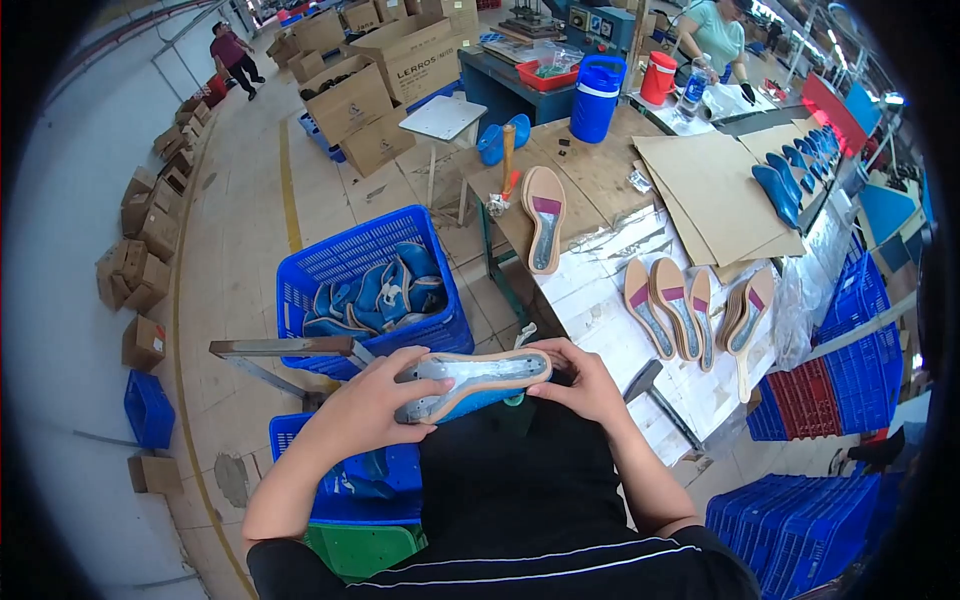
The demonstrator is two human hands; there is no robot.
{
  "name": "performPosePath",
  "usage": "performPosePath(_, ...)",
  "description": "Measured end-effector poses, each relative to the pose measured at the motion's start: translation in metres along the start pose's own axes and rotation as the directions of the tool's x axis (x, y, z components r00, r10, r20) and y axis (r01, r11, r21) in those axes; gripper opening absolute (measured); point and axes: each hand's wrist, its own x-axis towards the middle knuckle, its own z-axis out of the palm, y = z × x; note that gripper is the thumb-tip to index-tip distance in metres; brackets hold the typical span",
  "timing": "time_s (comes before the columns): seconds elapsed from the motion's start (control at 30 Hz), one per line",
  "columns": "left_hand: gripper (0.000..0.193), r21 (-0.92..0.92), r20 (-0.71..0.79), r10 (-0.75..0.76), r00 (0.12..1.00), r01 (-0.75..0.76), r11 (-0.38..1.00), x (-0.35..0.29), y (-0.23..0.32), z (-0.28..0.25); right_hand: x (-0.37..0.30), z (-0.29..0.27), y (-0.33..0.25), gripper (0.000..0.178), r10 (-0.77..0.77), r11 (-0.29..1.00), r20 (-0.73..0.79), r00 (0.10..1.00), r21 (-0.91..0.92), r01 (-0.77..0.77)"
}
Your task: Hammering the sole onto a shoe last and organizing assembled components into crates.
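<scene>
While left hand is clamping the blue shoe at one end and right hand is pinching the other, uneven pressure may be inviting slip.

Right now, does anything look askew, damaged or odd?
Mildly: the cardboard sheets on the table overlap crookedly instead of squaring up, and an irregular grey patch breaks the pale floor at lower left. The held blue shoe piece shows no obvious damage.
</scene>
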Motion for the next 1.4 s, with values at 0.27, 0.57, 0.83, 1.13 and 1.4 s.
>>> performPosePath(0.27, 0.06, -0.088, 0.034, 0.011, 0.999, -0.008, 0.996, 0.003, -0.006, -0.003, 0.002, 0.001, 0.007, 0.061, -0.007, 0.994, 0.026, 1.0, 0.111, 0.004)
performPosePath(0.57, 0.058, -0.09, 0.061, -0.082, 0.995, 0.087, 0.992, 0.006, -0.001, 0.0, 0.004, 0.001, 0.049, 0.053, 0.138, 0.8, 0.037, 0.99, 0.585, -0.133)
performPosePath(0.83, 0.058, -0.052, 0.041, -0.102, 0.994, 0.104, 0.993, 0.005, 0.003, 0.002, 0.004, 0.006, 0.046, 0.045, 0.211, 0.783, -0.01, 0.977, 0.6, -0.163)
performPosePath(1.13, 0.069, 0.005, 0.036, -0.063, 0.997, 0.063, 0.998, 0.007, 0.0, 0.003, 0.006, 0.0, 0.056, 0.042, 0.242, 0.743, 0.027, 0.97, 0.638, -0.203)
performPosePath(1.4, 0.071, 0.029, 0.038, -0.044, 0.998, 0.043, 0.999, 0.012, -0.001, 0.006, 0.007, -0.002, 0.061, 0.043, 0.209, 0.775, 0.015, 0.978, 0.607, -0.175)
